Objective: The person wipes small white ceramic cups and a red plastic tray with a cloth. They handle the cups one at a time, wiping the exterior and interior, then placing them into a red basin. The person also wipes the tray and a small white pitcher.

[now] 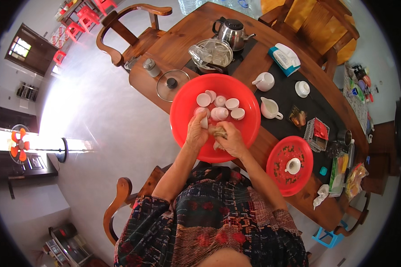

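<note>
Over a large red basin (182,133), my left hand (195,133) grips a small white teacup (204,123) with its fingers curled round it. Close beside it, my right hand (232,141) is closed on a crumpled brownish cloth (217,132), held near the cup. Several more small white teacups (231,104) lie in the basin past my hands, some tipped over and some standing. The fingers of both hands partly cover what they hold.
A glass lid (172,85), a glass-filled pot (210,53) and a steel kettle (233,33) stand beyond the basin. White pitchers (270,109), a tissue pack (284,59) and a red tray (294,151) are rightward. A wooden armchair (122,191) is near my left.
</note>
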Tool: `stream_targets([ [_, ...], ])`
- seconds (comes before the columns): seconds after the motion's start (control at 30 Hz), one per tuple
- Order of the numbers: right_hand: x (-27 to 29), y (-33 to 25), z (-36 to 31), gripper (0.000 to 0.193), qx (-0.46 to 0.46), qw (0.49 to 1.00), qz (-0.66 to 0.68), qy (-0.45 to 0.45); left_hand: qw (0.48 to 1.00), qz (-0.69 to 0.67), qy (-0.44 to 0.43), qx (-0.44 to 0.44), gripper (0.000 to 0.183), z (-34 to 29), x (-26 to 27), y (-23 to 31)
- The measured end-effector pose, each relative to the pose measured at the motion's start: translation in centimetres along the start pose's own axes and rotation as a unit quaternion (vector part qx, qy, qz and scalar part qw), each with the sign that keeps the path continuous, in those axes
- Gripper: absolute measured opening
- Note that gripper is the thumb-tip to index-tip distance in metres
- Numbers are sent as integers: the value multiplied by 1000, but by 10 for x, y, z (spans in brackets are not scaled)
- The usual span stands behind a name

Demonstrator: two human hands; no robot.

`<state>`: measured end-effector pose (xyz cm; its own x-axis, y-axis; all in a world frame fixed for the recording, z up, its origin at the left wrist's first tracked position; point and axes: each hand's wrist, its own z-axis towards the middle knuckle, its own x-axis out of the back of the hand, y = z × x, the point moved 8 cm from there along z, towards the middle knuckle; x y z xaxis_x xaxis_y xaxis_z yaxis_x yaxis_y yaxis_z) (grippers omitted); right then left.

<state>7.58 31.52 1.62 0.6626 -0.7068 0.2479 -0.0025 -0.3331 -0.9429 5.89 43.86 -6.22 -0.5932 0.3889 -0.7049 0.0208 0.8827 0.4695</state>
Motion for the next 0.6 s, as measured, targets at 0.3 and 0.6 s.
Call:
stream_targets([
  [0.3, 22, -79, -8, 34, 269, 917, -134, 261, 993, -17, -83, 87, 43, -35, -49, -36],
  [0.6, 12, -73, -7, 26, 216, 900, -267, 269, 994, 18, -99, 50, 48, -47, -68, -17],
])
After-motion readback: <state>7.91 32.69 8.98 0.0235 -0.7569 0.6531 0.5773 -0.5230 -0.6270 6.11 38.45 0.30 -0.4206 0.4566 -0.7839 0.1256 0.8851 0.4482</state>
